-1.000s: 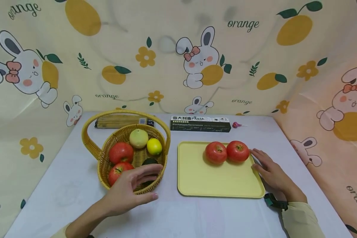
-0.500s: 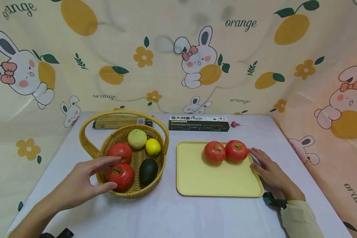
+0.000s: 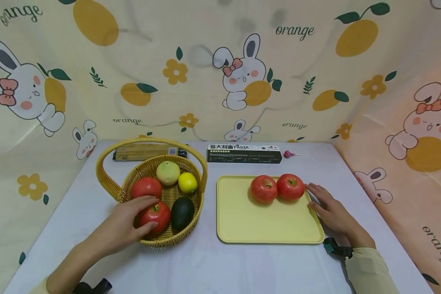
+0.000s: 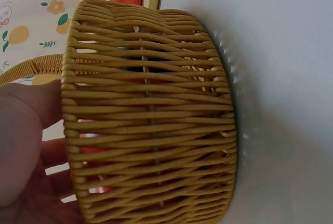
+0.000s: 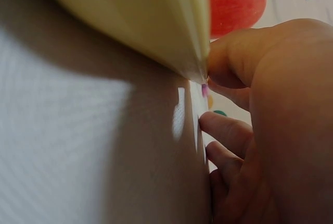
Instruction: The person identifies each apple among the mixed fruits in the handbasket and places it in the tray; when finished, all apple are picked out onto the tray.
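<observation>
My left hand (image 3: pixel 126 222) reaches over the left rim of a wicker basket (image 3: pixel 200 216) and holds the front tomato (image 3: pixel 161 215), fingers over its back and thumb at its front. The left wrist view shows that hand (image 4: pixel 31 146) partly behind the basket's woven wall (image 4: pixel 151 114). Behind the held tomato lies another tomato (image 3: pixel 147 188). A dark green avocado (image 3: pixel 182 214), a yellow lemon (image 3: pixel 187 183) and a pale green round fruit (image 3: pixel 168 173) share the basket. My right hand (image 3: pixel 334 214) rests at the right edge of a yellow tray (image 3: pixel 264 228), thumb touching its rim.
Two tomatoes (image 3: pixel 263 189) sit side by side at the tray's back. Behind stand a black-and-white pasta box (image 3: pixel 244 154), a bundle of spaghetti (image 3: pixel 143 152) and a small wrapped lollipop (image 3: pixel 287 154). The basket's tall handle (image 3: pixel 106 175) arches over its back.
My left hand moved left from above the avocado, then forward onto the front tomato, which shifted slightly right. My right hand stayed at the tray's edge.
</observation>
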`<move>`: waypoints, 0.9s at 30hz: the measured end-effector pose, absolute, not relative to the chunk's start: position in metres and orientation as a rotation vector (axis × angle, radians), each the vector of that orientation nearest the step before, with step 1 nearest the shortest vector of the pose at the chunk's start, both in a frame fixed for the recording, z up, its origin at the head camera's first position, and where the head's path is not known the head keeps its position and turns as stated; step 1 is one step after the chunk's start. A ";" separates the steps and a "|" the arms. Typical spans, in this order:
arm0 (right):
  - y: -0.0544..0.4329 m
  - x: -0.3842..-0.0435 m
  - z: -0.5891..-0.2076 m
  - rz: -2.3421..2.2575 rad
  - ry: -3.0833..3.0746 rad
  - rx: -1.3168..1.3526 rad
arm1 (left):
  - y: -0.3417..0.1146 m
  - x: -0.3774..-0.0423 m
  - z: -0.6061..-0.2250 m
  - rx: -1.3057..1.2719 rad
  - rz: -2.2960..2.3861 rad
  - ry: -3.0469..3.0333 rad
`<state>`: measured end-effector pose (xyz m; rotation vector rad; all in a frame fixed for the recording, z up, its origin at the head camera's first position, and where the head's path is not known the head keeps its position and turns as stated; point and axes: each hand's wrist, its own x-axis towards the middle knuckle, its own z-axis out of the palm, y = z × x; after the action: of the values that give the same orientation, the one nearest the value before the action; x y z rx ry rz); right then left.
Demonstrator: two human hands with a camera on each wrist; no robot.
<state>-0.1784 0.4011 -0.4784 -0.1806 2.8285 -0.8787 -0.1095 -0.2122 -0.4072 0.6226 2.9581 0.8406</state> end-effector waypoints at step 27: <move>0.402 -0.178 -0.480 -0.875 2.847 -0.194 | -0.195 -0.111 -0.407 0.383 0.968 2.920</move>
<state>-0.1777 0.4016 -0.4800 -0.1937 2.8471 -0.8749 -0.1108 -0.1950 -0.4074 0.3828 2.9202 0.9684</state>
